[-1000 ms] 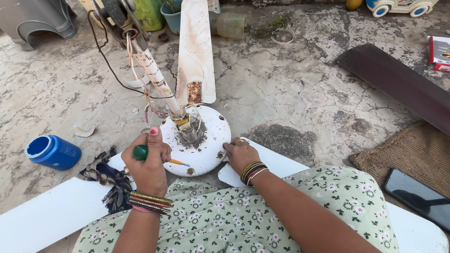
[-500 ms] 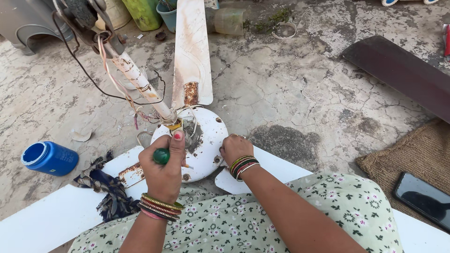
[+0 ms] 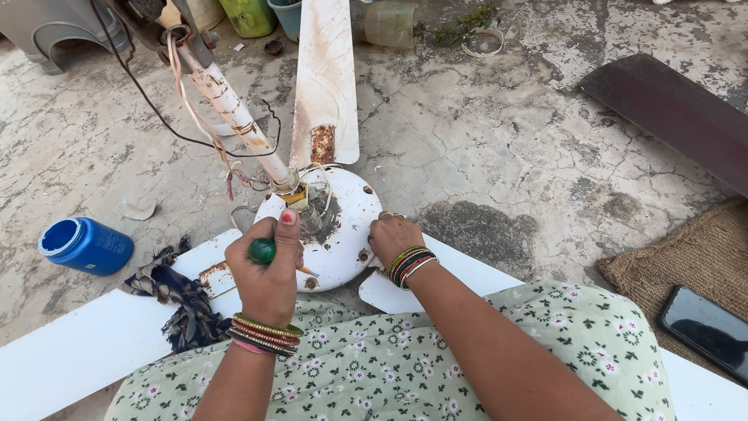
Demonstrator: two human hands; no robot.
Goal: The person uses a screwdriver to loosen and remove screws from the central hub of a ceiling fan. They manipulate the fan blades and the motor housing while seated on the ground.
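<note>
On the cracked concrete floor (image 3: 499, 156) lies a white ceiling-fan motor hub (image 3: 343, 234); the left hand (image 3: 266, 273) is clenched around a green-handled screwdriver (image 3: 263, 251) at the hub's near-left edge; the right hand (image 3: 393, 238) presses on the hub's right rim, fingers curled; a blue jar (image 3: 86, 245) stands well left of the hub.

A blue plastic jar (image 3: 86, 245) lies on its side on the cracked concrete floor (image 3: 499, 148), and a dark blue cloth (image 3: 178, 296) lies just beside it. At the right edge a black phone (image 3: 705, 331) rests on a brown woven mat (image 3: 693, 261). A dark fan blade (image 3: 674, 117) lies above the mat. A grey plastic stool (image 3: 54, 27) stands at the top left, a green container (image 3: 249, 15) near it.
</note>
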